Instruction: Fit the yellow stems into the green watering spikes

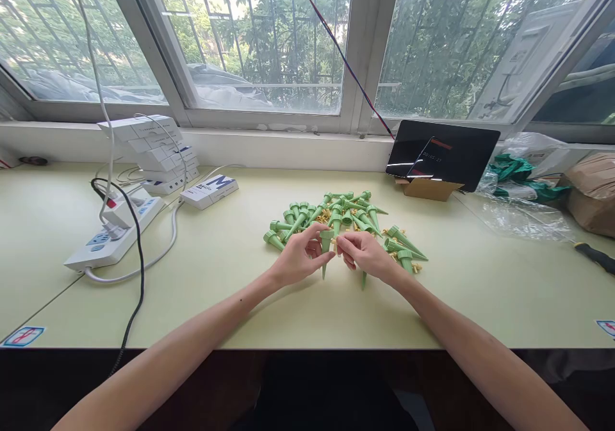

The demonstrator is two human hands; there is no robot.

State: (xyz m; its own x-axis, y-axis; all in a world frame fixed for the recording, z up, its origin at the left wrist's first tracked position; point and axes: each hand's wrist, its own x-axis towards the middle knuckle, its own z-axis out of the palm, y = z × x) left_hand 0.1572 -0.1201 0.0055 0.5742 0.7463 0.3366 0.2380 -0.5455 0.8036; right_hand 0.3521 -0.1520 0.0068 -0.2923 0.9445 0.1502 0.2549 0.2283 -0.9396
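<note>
Between the thumb and fingers of my left hand is a green plastic plant watering spike, its tip pointing down. Close beside it, my right hand pinches a small yellow plastic piece near the spike's side. Whether the two parts touch I cannot tell. Behind my hands lies a heap of similar green spikes mixed with small yellow pieces. A few more spikes rest to the right of my right hand, and the tip of another shows beneath it.
A power strip with cables lies on the left of the table. Stacked white boxes and a single box stand behind it. A tablet leans at the back right, near plastic bags and a screwdriver.
</note>
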